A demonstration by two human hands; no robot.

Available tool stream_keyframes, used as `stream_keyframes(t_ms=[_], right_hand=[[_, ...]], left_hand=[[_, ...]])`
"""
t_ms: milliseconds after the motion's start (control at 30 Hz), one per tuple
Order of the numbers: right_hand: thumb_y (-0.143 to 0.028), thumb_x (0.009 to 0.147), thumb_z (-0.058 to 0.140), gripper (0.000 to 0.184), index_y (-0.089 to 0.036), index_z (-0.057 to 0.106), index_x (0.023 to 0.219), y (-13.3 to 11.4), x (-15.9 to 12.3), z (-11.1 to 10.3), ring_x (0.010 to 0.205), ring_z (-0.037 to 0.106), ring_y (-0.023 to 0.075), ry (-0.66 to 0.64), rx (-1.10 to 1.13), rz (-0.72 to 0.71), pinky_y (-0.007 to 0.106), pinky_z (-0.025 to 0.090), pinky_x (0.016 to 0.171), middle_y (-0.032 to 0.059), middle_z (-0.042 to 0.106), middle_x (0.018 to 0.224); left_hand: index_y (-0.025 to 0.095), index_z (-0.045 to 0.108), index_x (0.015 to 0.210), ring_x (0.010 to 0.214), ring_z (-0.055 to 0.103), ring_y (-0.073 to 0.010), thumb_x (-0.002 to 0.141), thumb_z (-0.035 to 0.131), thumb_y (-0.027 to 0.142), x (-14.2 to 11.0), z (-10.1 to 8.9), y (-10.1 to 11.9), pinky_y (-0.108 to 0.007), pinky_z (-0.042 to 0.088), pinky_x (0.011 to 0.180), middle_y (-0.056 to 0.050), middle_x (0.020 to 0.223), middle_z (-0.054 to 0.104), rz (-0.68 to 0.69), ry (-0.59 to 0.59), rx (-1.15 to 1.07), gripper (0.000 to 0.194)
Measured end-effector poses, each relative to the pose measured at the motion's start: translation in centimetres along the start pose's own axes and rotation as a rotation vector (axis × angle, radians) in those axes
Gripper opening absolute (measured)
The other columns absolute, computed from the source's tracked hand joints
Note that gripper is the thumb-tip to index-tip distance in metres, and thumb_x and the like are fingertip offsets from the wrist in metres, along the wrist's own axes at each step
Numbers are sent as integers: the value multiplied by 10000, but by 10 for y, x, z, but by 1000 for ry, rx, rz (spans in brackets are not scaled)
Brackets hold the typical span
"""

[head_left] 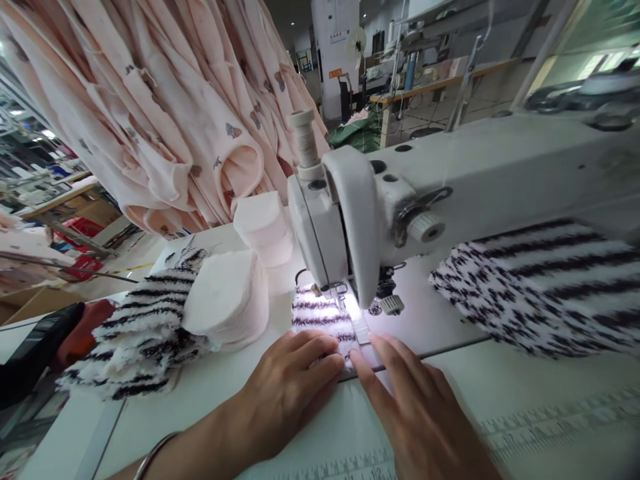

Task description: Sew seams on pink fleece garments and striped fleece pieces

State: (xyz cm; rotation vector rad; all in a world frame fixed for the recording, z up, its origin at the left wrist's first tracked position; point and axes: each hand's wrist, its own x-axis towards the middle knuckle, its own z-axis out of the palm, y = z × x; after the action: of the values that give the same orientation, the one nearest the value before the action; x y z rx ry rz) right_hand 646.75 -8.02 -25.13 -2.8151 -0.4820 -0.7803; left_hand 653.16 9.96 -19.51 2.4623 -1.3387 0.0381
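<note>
A small piece of white fleece with black stripes (320,315) lies under the presser foot of a white sewing machine (450,193), lit by the machine lamp. My left hand (287,390) rests flat on the near edge of this piece, fingers stretched out and pressing it to the table. My right hand (415,407) lies flat beside it on the right, fingers extended toward the needle area and touching the fabric's right edge. Neither hand grips anything.
A stack of striped fleece pieces (137,340) and a stack of white rounded pieces (227,300) sit at the left. Another pale stack (263,225) stands behind. More striped fleece (540,287) lies under the machine arm. Pink printed garments (165,113) hang at the back left.
</note>
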Motion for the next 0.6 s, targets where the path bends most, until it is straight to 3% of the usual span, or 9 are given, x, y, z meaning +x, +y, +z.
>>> stream_keyframes(t_ms=[167,333,600], right_hand=[[-16,770,299,502,-188,566,1160,10,15,0,1153,465,258,-14,1,-11,376,430,812,119,533,1184],[-26,749,313,504,-194,584,1140,20,33,4,1025,547,250,-35,50,-45,350,447,669,88,611,1016],[-26,775,301,517,-287,569,1131,20,33,9,1081,522,245,-49,56,26,429,440,762,45,573,1140]], left_hand=[[184,562,1034,923,572,-166,900,471,143,9,0,-9,-331,488,783,-42,1057,615,-14,47,38,167],[194,562,1056,917,591,-170,909,457,167,15,0,-21,-317,493,736,-39,1029,632,-4,109,126,182],[173,528,1038,855,587,-202,859,433,111,19,2,-42,-353,508,739,-61,911,621,12,176,245,212]])
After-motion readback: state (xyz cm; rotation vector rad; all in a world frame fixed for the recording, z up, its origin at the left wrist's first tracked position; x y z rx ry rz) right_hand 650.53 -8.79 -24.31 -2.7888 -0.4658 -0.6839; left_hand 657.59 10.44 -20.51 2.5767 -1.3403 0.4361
